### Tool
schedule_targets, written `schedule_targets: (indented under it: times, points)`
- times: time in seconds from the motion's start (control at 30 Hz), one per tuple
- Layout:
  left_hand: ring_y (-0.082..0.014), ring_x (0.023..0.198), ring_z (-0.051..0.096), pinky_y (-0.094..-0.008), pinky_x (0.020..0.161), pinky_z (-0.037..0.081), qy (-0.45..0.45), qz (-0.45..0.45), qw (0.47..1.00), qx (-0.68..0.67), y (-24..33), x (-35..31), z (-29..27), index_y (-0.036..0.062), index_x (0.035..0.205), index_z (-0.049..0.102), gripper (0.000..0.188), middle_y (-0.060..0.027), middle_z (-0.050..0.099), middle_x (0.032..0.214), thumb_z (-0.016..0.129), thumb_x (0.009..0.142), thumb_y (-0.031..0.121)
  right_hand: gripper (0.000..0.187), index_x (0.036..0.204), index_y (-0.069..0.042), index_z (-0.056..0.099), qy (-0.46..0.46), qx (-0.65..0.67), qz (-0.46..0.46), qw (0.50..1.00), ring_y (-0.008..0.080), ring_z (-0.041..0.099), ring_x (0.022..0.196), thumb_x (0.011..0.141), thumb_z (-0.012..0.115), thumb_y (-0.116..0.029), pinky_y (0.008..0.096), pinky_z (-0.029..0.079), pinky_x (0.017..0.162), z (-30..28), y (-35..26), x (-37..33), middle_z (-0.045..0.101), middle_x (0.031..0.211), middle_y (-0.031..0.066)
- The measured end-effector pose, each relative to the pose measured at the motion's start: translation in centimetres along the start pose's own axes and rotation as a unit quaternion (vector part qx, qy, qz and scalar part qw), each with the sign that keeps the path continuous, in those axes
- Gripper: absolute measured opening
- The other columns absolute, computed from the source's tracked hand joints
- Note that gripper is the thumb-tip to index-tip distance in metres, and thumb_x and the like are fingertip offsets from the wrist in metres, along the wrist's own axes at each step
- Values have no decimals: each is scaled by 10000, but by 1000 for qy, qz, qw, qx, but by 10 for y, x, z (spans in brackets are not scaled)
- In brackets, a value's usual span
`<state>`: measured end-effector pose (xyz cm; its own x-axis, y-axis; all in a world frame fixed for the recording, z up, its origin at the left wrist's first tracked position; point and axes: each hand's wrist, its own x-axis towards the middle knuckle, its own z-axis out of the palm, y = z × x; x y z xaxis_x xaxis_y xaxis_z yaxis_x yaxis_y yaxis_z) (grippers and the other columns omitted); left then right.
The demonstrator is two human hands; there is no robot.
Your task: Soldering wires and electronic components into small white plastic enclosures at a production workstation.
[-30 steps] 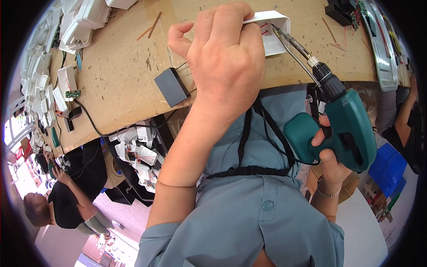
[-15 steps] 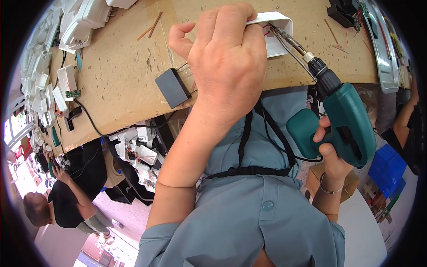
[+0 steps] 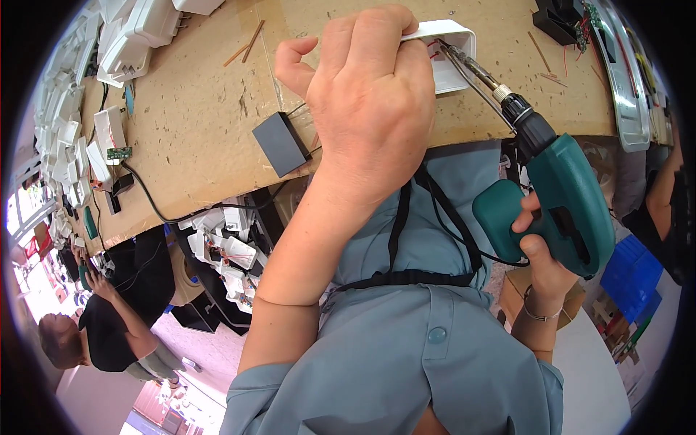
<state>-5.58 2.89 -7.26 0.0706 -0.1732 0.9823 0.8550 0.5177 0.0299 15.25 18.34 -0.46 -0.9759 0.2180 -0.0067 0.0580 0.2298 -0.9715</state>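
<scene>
This is a small assembly workshop, the kind where electrical parts are put together by hand. A long worktop (image 3: 188, 138) covered in scuffed brown cardboard carries rows and heaps of white plastic housings (image 3: 80, 123), a small green circuit board (image 3: 119, 153), a dark grey box (image 3: 280, 143) and a black cable (image 3: 156, 206). More white housings with red wires (image 3: 228, 246) fill the space under the worktop. A teal power screwdriver (image 3: 562, 199) is in use at a white plastic casing (image 3: 453, 54). Another person (image 3: 109, 326) works at the far left, and a blue crate (image 3: 627, 272) stands at the right.
</scene>
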Motion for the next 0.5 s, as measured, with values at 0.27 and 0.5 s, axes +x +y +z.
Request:
schedule_targets:
  times: [0.27, 0.5]
  points:
    - [-157, 682, 534, -375, 750, 289, -463, -111, 848, 233, 45, 69, -35, 64, 724, 579, 102, -11, 573, 818, 597, 679, -26, 521, 1119, 69, 511, -17, -6, 10, 1000, 152, 570, 724, 756, 740, -226, 269, 469, 650, -3, 0, -3, 591, 951, 124]
    - [-161, 682, 536, -374, 743, 286, -4, -3, 1000, 3, 1, 0, 0, 63, 724, 580, 105, -8, 569, 808, 592, 678, -31, 639, 1184, 85, 481, -10, -2, 27, 1000, 155, 578, 722, 739, 752, -288, 264, 465, 658, -1, 2, -3, 595, 1074, 181]
